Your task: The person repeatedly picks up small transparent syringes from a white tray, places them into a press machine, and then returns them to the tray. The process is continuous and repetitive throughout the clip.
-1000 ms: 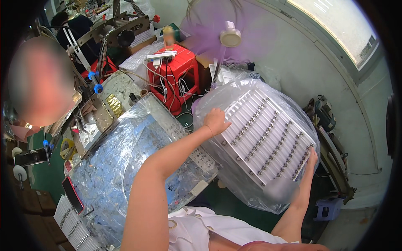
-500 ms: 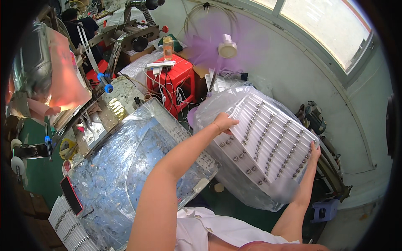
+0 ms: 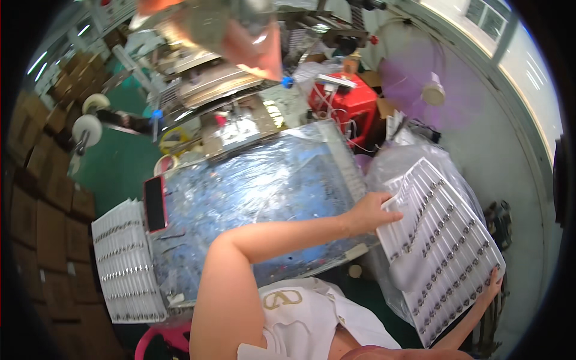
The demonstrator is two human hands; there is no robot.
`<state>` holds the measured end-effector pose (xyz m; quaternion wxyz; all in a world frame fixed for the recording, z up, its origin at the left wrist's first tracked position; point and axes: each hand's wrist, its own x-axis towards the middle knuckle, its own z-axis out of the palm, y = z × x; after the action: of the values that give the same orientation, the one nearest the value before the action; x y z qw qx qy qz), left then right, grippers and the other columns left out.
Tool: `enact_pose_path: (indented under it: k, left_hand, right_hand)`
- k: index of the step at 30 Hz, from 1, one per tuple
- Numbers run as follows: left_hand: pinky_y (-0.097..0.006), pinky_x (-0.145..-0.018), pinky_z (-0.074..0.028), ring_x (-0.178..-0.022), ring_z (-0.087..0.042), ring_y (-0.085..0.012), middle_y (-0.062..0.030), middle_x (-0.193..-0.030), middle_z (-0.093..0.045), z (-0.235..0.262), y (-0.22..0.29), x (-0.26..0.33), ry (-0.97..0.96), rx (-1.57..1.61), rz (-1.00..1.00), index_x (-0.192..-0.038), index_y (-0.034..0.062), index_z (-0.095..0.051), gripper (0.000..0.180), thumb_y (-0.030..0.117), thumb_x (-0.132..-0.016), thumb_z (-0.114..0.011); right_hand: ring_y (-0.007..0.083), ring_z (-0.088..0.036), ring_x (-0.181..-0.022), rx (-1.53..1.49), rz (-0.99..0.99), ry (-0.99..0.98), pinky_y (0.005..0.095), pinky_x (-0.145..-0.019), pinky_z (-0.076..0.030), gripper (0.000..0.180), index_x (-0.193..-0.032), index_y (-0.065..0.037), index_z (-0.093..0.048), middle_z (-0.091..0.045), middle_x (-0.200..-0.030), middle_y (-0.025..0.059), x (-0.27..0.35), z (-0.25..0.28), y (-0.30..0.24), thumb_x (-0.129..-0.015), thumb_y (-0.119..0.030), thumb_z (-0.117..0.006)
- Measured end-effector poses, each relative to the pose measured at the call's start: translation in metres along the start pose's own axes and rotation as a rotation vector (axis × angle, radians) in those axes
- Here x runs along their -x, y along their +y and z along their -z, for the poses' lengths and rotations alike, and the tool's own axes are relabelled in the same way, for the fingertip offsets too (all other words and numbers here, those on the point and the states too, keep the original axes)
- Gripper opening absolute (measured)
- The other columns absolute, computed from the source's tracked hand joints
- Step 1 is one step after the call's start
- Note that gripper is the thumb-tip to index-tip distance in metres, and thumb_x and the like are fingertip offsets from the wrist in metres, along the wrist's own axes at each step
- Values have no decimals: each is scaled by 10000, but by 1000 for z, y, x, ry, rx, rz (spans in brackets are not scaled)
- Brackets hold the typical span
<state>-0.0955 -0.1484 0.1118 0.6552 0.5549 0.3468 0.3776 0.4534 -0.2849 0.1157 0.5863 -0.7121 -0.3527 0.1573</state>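
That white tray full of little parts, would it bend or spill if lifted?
The tray looks thin and probably flexes: the left hand and right hand grip opposite edges. Its parts sit in rows, so tilting may spill them. Likely light.

Right hand (image 3: 491, 287): only the fingertips show past the far corner of the white ribbed tray (image 3: 441, 249); palm and grip are hidden behind it. Left hand (image 3: 369, 213): fingers lie on the tray's near edge, thumb concealed beneath. The small parts in the tray's rows are too small to identify. A clear plastic bag (image 3: 393, 165) behind the tray is mostly covered by it. At the top edge, a blurred orange-pink shape (image 3: 240, 27) is cut off and cannot be identified. The stacked trays (image 3: 123, 264) at left have unreadable contents.
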Motion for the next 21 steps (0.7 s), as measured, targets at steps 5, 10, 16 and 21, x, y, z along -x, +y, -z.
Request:
enact_pose_path:
  k: [5,10,16,21]
  left_hand:
    - [-273,-778,-495,-897,-612,-136,-85,-954,-662,30,18,132,307,-64,-11,-1139,-18,-584,394,207,-831,-681]
    - [-260,-763,-489,-874,-596,-93,-56,-947,-655,50,9,239,703,-49,25,-1114,-26,-589,335,120,-828,-684]
    - [-264,-771,-461,-846,-552,-110,-40,-931,-608,37,-13,317,1106,-34,-43,-1092,-46,-566,258,70,-863,-597]
    - [-413,-808,-452,-866,-589,-314,-234,-950,-624,33,-4,358,1172,-595,539,-1172,-58,-550,392,249,-929,-555]
  right_hand:
    - [180,-592,-1011,-255,85,-286,312,-871,-482,447,-1251,20,-496,-589,-1166,104,24,-101,-32,-898,-221,-630]
    - [123,-585,-978,-302,179,-555,279,-870,-454,403,-1149,1,-578,-627,-1078,55,46,-253,-68,-829,-208,-708]
    - [136,-628,-728,-396,-50,-1111,284,-651,-523,383,-1045,-7,-647,-660,-850,61,126,-421,-125,-794,-283,-731]
    - [127,-583,-942,-316,180,-1153,297,-799,-472,573,-1154,-15,-620,-646,-1025,52,163,-536,-105,-692,-284,-825]
